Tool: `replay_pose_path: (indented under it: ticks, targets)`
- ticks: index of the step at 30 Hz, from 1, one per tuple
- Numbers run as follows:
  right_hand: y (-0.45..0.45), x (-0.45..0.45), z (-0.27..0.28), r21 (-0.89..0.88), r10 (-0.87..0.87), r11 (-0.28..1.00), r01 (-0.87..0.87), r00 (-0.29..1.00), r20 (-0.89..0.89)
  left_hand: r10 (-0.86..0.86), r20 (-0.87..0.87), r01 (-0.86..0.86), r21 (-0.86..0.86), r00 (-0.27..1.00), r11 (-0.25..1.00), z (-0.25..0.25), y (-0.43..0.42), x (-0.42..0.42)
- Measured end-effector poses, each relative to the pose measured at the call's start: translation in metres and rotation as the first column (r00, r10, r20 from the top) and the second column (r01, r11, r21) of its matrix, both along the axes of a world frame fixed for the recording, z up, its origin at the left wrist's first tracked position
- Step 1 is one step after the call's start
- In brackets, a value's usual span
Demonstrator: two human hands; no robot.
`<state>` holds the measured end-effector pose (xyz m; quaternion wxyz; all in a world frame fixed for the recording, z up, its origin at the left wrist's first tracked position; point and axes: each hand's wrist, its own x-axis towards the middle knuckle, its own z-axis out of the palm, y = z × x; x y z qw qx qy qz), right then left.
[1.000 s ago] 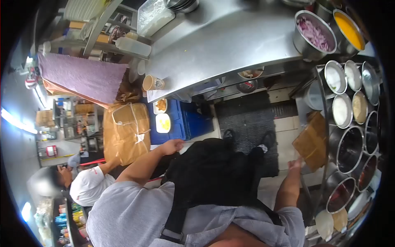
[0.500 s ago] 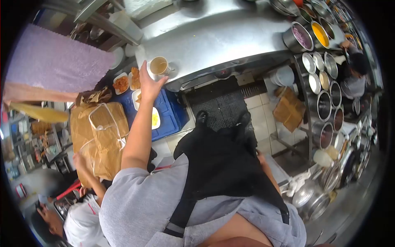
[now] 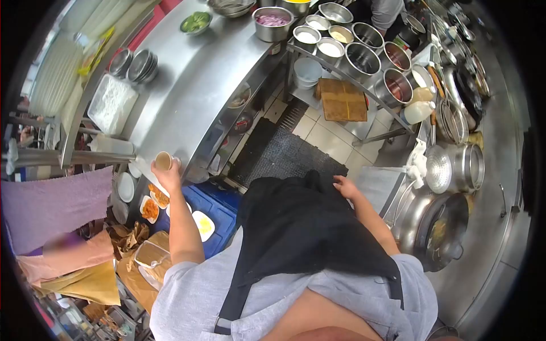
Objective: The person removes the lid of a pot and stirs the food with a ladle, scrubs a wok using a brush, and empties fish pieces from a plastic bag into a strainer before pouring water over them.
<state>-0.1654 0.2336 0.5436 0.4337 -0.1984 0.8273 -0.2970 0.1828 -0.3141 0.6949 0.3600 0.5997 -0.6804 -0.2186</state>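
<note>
My left hand (image 3: 170,177) is wrapped round a tan cup (image 3: 164,161) at the near left end of the steel counter (image 3: 187,74). The cup's opening faces up towards me; what is inside is hard to make out. Just below that arm, white dishes of orange-red food (image 3: 149,209) and a white dish with yellow food (image 3: 203,225) rest on a blue lidded box (image 3: 215,206). My right hand (image 3: 345,186) hangs beside the black apron (image 3: 307,227), fingers loosely bent and apart, with nothing visible in it.
Steel bowls (image 3: 142,66), a clear plastic tub (image 3: 112,102) and a pot of chopped onion (image 3: 272,24) stand on the counter. Several pots (image 3: 363,59) fill the rack ahead. A wok (image 3: 443,230) and a perforated ladle (image 3: 438,169) are at right. Another person (image 3: 388,16) stands beyond the rack.
My left hand has closed round the cup, where its fingers were spread beside it before. My view has turned to the right, and my right hand now shows beside the apron.
</note>
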Motion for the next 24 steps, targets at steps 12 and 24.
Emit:
replay_pose_path:
  ticks: [12, 24]
  targets:
    - [0.156, 0.066, 0.066, 0.046, -0.644, 0.686, 0.726, 0.576, 0.503, -0.471, -0.089, 0.469, -0.042, 0.877, 0.882, 0.049, 0.104, -0.182]
    - [0.164, 0.084, 0.082, -0.039, -0.593, 0.794, 0.607, 0.787, 0.171, -0.376, 0.001, 0.376, 0.002, 0.927, 0.927, 0.040, 0.016, -0.252]
